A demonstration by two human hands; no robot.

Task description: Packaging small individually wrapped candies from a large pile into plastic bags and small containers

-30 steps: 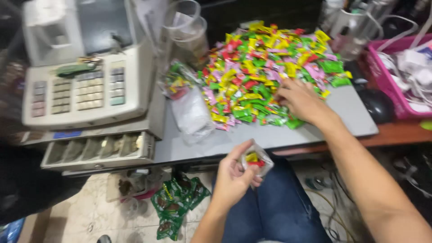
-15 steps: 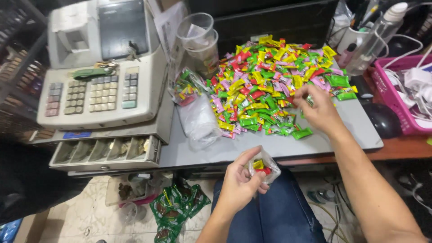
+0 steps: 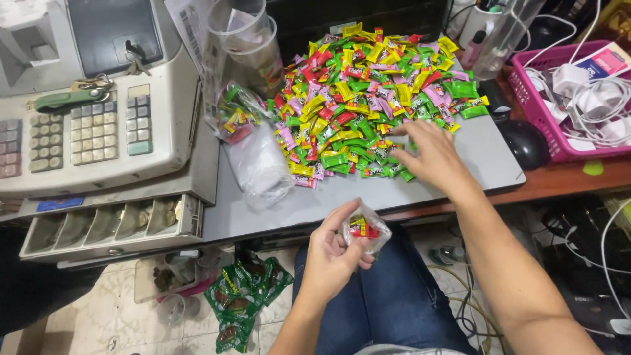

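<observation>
Small clear plastic bag (image 3: pixel 367 229), lower centre of the frame below the desk edge, holding a few red and yellow wrapped candies: judged light, limp and slippery, best gripped at its gathered mouth rather than its soft belly. Left hand (image 3: pixel 335 253) curled around it, thumb and fingers pinching the bag's rim. Right hand (image 3: pixel 430 154), centre right, loosely spread with fingers resting on the near edge of the candy pile (image 3: pixel 368 85) on the grey desk mat (image 3: pixel 480 148); cash register (image 3: pixel 98 118) upper left, pink basket (image 3: pixel 545 121) upper right.
</observation>
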